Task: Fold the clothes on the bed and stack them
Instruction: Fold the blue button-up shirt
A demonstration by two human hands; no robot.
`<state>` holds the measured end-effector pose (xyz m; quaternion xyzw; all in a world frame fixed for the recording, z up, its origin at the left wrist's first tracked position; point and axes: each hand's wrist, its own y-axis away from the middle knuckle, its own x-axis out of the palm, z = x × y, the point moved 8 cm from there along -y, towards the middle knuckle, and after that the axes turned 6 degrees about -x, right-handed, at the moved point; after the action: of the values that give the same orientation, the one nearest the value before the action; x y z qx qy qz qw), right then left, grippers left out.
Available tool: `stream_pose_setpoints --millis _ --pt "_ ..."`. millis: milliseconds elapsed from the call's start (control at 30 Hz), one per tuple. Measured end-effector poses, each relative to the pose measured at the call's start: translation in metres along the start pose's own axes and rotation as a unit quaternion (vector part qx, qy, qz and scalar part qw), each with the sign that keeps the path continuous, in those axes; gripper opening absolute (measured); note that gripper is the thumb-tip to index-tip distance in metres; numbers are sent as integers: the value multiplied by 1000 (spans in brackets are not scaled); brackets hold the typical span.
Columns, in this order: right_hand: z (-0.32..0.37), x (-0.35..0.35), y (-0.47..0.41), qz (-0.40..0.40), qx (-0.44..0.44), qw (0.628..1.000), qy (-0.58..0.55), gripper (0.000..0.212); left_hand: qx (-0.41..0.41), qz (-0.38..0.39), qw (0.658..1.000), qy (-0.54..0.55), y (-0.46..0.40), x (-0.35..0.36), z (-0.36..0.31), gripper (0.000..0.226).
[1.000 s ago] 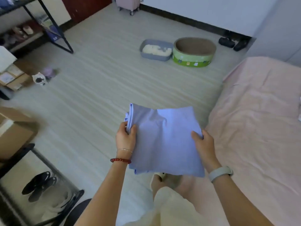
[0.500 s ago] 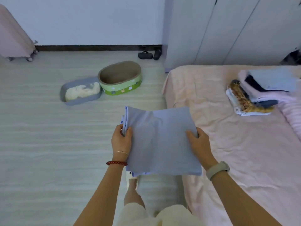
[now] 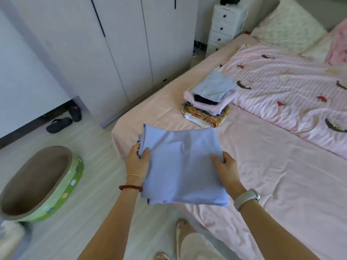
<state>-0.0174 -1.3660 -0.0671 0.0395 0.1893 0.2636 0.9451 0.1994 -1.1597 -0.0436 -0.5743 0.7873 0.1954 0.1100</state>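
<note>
Since the earlier frames my view has swung from the open floor round to the bed [image 3: 272, 175], and the folded blue garment [image 3: 182, 166] that I was carrying over the floor now hangs above the bed's near corner, with the stack of folded clothes [image 3: 208, 98] just beyond its far edge. My grip looks unchanged across the frames.

My left hand [image 3: 137, 164] grips the garment's left edge, thumb on top and fingers curled under the bunched layers. My right hand [image 3: 225, 166] holds the right edge the same way, thumb lying across the top and fingers tucked beneath. Between them the garment is held flat and roughly square, clear of the pink sheet as far as I can tell; its near edge hangs out over the floor.

The stack sits on the pink sheet near the left side of the bed: a light blue piece on top, pink and dark layers under it, and a straw-coloured patterned piece at the bottom. To its right a striped pink duvet [image 3: 291, 81] with small prints lies across the bed, and a pillow [image 3: 289, 27] rests at the head.

On the floor to my left stands a green oval cat scratcher [image 3: 62, 188], and a pair of dark slippers [image 3: 63, 119] lies by the white wardrobe [image 3: 131, 44]. A white drawer unit [image 3: 225, 25] stands beside the bed's head.
</note>
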Motion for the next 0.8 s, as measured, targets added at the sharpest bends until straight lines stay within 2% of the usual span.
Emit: stream_pose_setpoints --millis 200,367,467,567,700,800 --pt "1 -19 -93 -78 22 997 -2 20 -3 93 996 4 -88 87 -42 4" --pt "34 -38 -216 -82 2 996 41 16 -31 102 994 34 -161 160 -88 8" --pt "71 -53 -299 -86 -47 991 88 14 -34 83 993 71 -200 203 -124 8" --pt "105 -63 -378 -74 -88 983 140 2 -55 51 989 125 -227 241 -151 9" --pt "137 -62 -477 -31 -136 965 223 18 -99 11 976 192 -245 284 -165 10" --pt "146 -45 -535 49 -165 949 263 19 -131 -43 963 231 -249 307 -159 13"
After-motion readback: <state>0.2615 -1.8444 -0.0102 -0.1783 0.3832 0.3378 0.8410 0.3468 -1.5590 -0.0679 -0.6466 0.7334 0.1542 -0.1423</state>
